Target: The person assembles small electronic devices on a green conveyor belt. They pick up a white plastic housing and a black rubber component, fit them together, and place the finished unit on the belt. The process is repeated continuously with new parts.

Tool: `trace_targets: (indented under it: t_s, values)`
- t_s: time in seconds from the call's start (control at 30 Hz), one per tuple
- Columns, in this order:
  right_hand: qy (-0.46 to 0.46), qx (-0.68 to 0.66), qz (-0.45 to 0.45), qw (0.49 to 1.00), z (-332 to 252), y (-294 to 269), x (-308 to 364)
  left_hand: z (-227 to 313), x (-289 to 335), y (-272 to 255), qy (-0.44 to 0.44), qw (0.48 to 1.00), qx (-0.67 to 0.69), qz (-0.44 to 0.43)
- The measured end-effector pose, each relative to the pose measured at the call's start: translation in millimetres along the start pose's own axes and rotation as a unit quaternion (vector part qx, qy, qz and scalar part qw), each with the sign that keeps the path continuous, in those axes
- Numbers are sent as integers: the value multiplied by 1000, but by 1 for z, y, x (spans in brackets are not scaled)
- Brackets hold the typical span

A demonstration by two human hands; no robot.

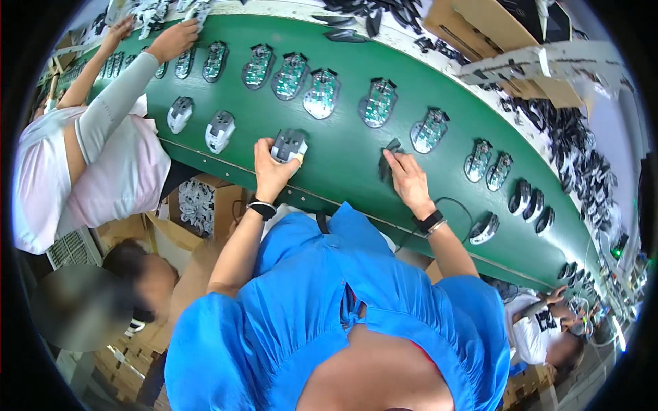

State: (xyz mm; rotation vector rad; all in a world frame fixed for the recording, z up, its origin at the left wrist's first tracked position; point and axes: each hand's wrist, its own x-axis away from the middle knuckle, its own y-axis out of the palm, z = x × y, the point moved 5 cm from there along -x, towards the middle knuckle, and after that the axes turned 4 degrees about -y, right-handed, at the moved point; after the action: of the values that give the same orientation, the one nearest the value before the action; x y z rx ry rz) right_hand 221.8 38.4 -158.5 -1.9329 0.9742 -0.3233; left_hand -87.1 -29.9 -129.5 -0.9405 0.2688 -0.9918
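My left hand (pixel 272 172) is closed round a partly assembled computer mouse (pixel 290 143) with a grey top and a white rear, close to the near edge of the green bench (pixel 329 161). To its right, my right hand (pixel 410 181) pinches a dark curved plastic mouse part (pixel 386 164) just over the bench. The two things are apart. Two more grey-and-white mice, a nearer one (pixel 220 131) and a farther one (pixel 180 114), lie left of my left hand. Beyond both hands runs a row of open mouse bases with green circuit boards, among them a base (pixel 378 103).
Loose black parts (pixel 582 154) pile on the white ledge along the far side. Cardboard boxes (pixel 473 34) stand back right. At left, a co-worker's sleeved arm (pixel 116 103) reaches over the bench. Dark mice (pixel 521 196) and a black cable (pixel 456 202) lie right.
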Motion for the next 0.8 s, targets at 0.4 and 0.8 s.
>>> trace_targets:
  t_s: [0.4,0.8]
  values:
    - [430,-550,125,705,7,39,13,80,28,-4,-115,873,451,-148]
    - [167,-699,26,695,-97,-77,-98,130,36,-15,-127,830,518,-165]
